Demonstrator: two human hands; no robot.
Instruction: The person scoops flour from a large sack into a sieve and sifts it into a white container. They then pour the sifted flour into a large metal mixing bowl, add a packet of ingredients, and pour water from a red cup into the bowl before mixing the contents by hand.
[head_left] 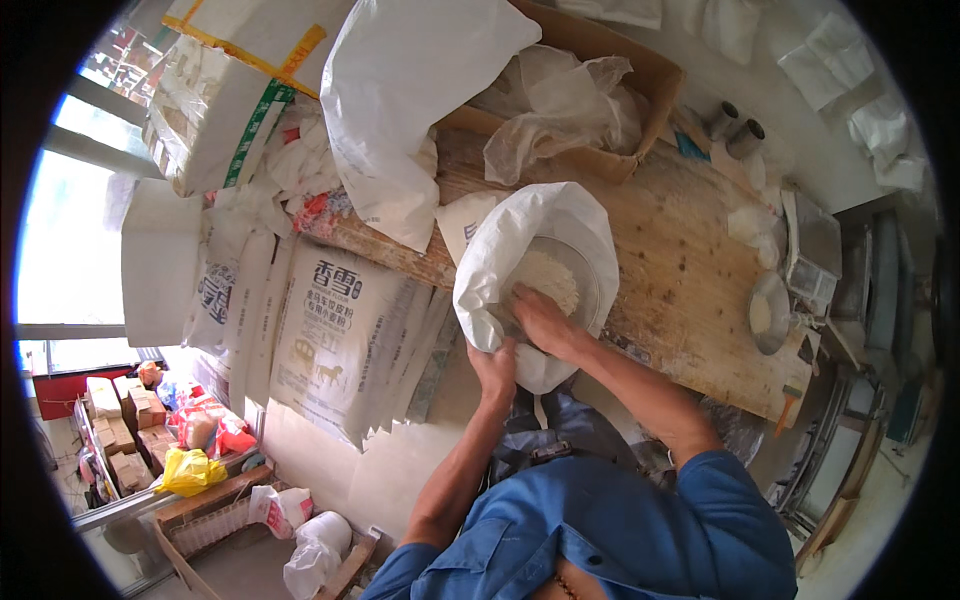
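A white woven sack (478, 285) stands with its mouth spread at the table's near edge, in front of my body. Inside the mouth shows a round metal basin (590, 268) with a heap of white flour (550, 278). My left hand (494, 366) is closed on the sack's near left rim, its fingers partly hidden by the folds. Reaching into the sack's mouth, my right hand (540, 318) is at the near edge of the flour. Its fingers are curled together, and what they hold, if anything, is hidden.
The floury wooden table (690, 250) stretches to the right, bearing a metal bowl (768, 312), a brush (790, 402) and two dark cylinders (738, 130). A cardboard box (640, 130) with clear plastic stands behind. Printed flour sacks (335, 330) stack at left, near a wooden frame (205, 512).
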